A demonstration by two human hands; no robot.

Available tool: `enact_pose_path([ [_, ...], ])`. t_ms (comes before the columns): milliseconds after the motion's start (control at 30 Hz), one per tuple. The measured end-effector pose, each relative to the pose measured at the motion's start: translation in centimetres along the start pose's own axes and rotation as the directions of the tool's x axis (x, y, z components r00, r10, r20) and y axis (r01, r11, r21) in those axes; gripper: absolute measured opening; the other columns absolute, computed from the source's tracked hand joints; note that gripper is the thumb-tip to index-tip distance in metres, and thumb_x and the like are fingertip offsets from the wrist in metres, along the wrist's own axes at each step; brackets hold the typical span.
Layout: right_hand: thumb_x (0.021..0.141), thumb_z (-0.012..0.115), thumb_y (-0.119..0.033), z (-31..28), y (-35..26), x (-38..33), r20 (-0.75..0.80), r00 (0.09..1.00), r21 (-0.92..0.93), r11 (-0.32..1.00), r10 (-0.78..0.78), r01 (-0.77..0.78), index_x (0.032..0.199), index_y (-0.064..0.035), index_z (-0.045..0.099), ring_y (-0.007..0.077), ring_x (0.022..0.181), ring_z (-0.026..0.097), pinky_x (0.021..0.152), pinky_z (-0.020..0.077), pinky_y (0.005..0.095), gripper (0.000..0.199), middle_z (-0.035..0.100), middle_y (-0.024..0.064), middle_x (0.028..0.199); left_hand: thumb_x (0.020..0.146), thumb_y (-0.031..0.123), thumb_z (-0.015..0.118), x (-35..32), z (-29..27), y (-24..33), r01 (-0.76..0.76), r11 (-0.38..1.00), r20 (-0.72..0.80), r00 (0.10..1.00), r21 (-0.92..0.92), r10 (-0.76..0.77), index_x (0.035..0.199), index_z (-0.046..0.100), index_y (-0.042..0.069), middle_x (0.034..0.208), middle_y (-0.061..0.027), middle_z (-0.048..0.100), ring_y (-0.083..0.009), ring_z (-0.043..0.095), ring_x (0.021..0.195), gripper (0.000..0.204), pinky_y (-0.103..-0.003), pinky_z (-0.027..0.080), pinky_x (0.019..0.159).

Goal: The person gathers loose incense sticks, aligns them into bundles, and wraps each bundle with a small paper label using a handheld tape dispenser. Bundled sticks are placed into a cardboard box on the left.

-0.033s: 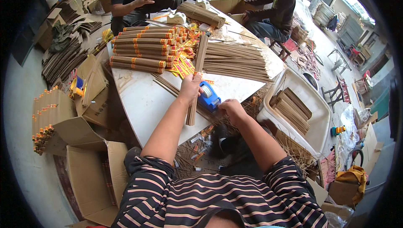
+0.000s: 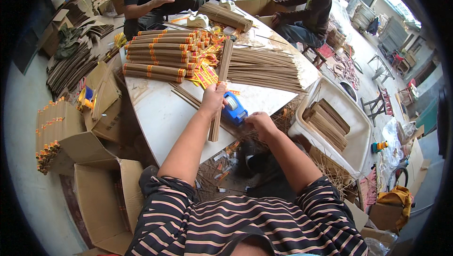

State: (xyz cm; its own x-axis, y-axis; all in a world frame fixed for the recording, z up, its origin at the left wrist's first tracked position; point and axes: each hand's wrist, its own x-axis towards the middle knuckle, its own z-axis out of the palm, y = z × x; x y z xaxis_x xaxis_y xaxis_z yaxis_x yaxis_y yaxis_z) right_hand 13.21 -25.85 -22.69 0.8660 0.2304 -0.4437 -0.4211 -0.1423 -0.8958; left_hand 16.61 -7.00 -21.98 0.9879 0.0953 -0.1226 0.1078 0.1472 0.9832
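Observation:
My left hand (image 2: 213, 97) is closed around a long bundle of thin brown incense sticks (image 2: 226, 60), which slants over the table edge. Just right of that hand stands a blue tape dispenser (image 2: 239, 114) with a pale roll in it. My right hand (image 2: 261, 125) is by the dispenser's near end, fingertips pinched together; what they hold is too small to make out. Wrapped bundles with red and yellow bands (image 2: 155, 70) lie stacked to the left. Loose incense sticks (image 2: 266, 67) spread to the right, and red-yellow paper bands (image 2: 206, 75) lie between.
A white tub (image 2: 357, 154) with brown stick bundles stands right of the white table (image 2: 163, 128). An open cardboard box (image 2: 96, 194) is at lower left. Three people sit across the table, near white tape dispensers (image 2: 198, 21) and a thick stick bundle (image 2: 226, 16).

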Motion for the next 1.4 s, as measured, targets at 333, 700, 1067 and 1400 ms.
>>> enact_pose_path([
  [333, 0.080, 0.063, -0.013, -3.5, -3.1, -4.0, 0.207, 0.974, 0.159, 0.985, -0.092, 0.059, 0.082, -0.0069, 0.058, 0.0120, 0.084, 0.056, 0.074, 0.0435, 0.0275, 0.008, 0.060, 0.0033, 0.088, 0.092, 0.031, 0.049, -3.6, -2.0, 3.6, 0.021, 0.974, 0.044, 0.999, -0.228, -0.012, 0.099, 0.048, 0.003, 0.091, -0.0125, 0.062, -0.0076, 0.051, 0.049, 0.029, -0.019, 0.040, 0.040],
  [700, 0.083, 0.065, -0.016, 4.9, -8.8, -12.7, 0.505, 0.780, 0.030, 0.911, -0.369, 0.411, 0.080, -0.0044, 0.059, 0.0036, 0.068, 0.045, 0.060, 0.0377, 0.0184, 0.013, 0.051, -0.0056, 0.073, 0.091, 0.024, 0.053, -19.4, -3.2, 7.4, 0.184, 0.833, 0.218, 0.973, -0.522, -0.078, 0.098, 0.056, 0.001, 0.082, -0.0083, 0.062, -0.0085, 0.051, 0.051, 0.024, -0.018, 0.041, 0.043],
  [1067, 0.082, 0.066, -0.018, 7.4, -8.9, -14.7, 0.595, 0.708, -0.166, 0.804, -0.381, 0.571, 0.078, -0.0022, 0.060, 0.0109, 0.078, 0.050, 0.068, 0.0418, 0.0249, 0.017, 0.053, 0.0017, 0.080, 0.091, 0.026, 0.053, -23.7, -3.8, 7.7, 0.200, 0.839, 0.221, 0.970, -0.507, -0.098, 0.096, 0.055, 0.003, 0.069, -0.0029, 0.056, -0.0119, 0.054, 0.048, 0.024, -0.020, 0.040, 0.039],
  [1400, 0.080, 0.068, -0.017, 8.3, -9.6, -15.6, 0.609, 0.664, -0.273, 0.672, -0.434, 0.689, 0.080, -0.0009, 0.060, 0.0146, 0.081, 0.051, 0.072, 0.0427, 0.0286, 0.018, 0.053, 0.0049, 0.084, 0.091, 0.028, 0.052, -24.7, -4.3, 8.0, 0.204, 0.829, 0.237, 0.967, -0.520, -0.090, 0.099, 0.055, 0.002, 0.070, -0.0025, 0.056, -0.0114, 0.054, 0.050, 0.027, -0.020, 0.039, 0.039],
])
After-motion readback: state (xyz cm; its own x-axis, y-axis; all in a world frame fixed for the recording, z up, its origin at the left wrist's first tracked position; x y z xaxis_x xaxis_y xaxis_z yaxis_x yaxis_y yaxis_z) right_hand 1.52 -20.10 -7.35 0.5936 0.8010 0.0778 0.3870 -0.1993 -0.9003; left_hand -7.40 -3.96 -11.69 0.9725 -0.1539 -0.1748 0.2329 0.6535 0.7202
